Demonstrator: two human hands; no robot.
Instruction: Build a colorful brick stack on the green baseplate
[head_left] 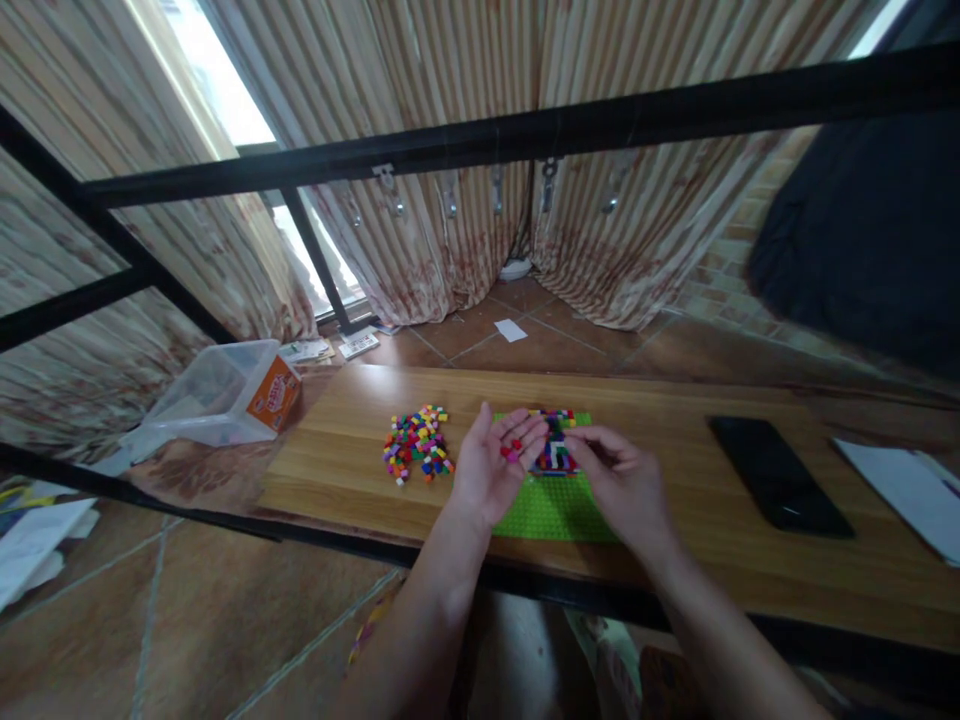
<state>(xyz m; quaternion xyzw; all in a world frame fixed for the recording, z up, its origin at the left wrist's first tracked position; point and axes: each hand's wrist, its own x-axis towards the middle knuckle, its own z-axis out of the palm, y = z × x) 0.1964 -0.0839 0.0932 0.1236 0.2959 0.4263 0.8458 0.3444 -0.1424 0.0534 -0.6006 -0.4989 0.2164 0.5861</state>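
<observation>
My left hand (491,465) is palm up, cupping a few small red and pink toy bricks (512,452). My right hand (619,480) has thumb and forefinger pinched together over the build; anything between the fingertips is too small to make out. Under both hands lies a green studded baseplate (555,510). Its far part carries many-coloured bricks with some white ones (556,452) among them, partly covered by my fingers. Left of my left hand, a loose pile of mixed-colour bricks (420,440) is spread on the wooden table (322,465).
A black phone-like slab (776,475) lies right of the baseplate, with white papers (900,490) beyond it. At the far left stands a clear plastic tub (225,390) with an orange label. A black metal bar (480,145) crosses in front of striped curtains (450,230).
</observation>
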